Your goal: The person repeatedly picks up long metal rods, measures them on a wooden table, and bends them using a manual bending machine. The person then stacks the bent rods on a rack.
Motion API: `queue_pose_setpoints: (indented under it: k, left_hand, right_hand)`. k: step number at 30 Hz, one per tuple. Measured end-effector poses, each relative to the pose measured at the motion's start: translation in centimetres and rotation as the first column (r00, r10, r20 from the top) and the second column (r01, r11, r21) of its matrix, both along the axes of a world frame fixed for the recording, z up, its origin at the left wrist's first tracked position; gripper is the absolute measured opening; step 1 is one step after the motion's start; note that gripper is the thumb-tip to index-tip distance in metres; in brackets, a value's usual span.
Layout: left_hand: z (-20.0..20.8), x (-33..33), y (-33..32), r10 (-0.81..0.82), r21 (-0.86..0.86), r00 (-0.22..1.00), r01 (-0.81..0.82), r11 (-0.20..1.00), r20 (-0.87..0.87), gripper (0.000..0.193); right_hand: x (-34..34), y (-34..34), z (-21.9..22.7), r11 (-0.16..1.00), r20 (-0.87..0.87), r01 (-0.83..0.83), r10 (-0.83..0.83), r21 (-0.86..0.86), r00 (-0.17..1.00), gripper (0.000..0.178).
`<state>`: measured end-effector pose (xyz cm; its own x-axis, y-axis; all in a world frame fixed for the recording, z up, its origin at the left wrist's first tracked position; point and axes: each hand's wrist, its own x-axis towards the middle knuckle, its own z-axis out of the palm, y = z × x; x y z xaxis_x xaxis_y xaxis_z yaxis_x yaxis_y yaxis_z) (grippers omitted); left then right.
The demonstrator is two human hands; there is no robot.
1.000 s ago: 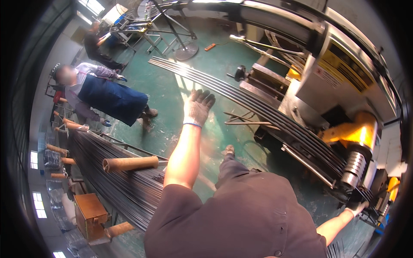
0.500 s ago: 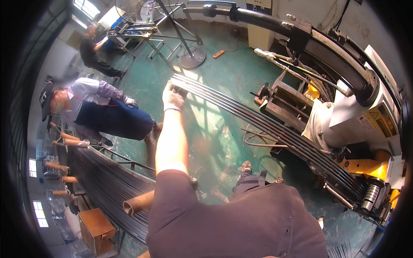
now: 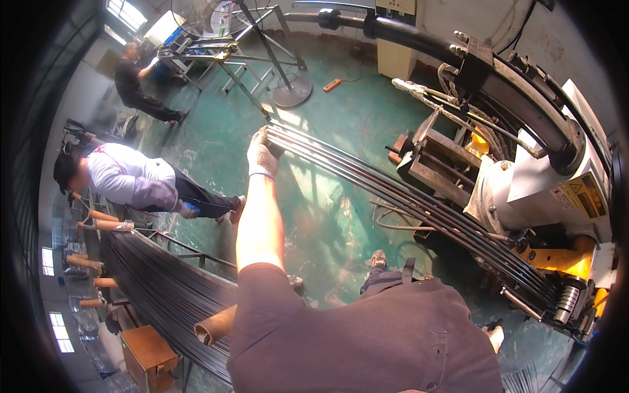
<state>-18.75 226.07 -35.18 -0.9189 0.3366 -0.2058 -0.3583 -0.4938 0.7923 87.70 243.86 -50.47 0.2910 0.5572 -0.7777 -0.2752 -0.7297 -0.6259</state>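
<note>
My left hand (image 3: 263, 156), in a whitish work glove, reaches forward with its fingers wrapped round the near-left ends of a bundle of long, thin metal rods (image 3: 383, 187). The rods slant down to the right in a loose fan. Their far ends lie by a ribbed metal roller (image 3: 566, 300) on the machine at the right. Beyond the right edge of my shirt, only a small part of my right hand (image 3: 496, 336) shows, low down; its fingers are too dark and partly hidden to read.
A large machine (image 3: 524, 187) with yellow parts fills the right side. At the left, many dark rods (image 3: 164, 281) lie on a rack with cardboard tubes (image 3: 215, 325). A co-worker in white (image 3: 131, 175) stands nearby, another in black (image 3: 134, 85) farther back. A fan base (image 3: 291, 92) stands ahead.
The nearer co-worker has turned away and shifted a little left. My left hand stays on the rods, nearly in place. More of my right hand shows at my side.
</note>
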Motion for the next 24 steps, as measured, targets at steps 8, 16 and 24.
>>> queue_pose_setpoints:
  k: [8, 16, 24]
  left_hand:
    - [-0.3, -0.3, 1.0, -0.086, 0.095, 0.996, 0.083, 0.992, 0.027, 0.034]
    - [1.8, -1.1, 0.9, -0.308, -0.275, 0.951, 0.302, 0.913, 0.023, 0.039]
    - [3.4, 1.3, -3.0, -0.18, -0.086, 0.975, 0.192, 0.978, 0.133, 0.064]
  right_hand:
    - [-1.6, -1.0, 1.6, 0.99, 0.078, 0.126, -0.121, -0.057, 0.99, 0.036]
    - [-2.7, -3.9, 4.5, 0.997, 0.163, -0.013, 0.025, -0.071, 0.986, 0.033]
    - [-6.3, -2.8, 9.9, 0.996, 0.384, -0.083, 0.084, -0.018, 0.92, 0.045]
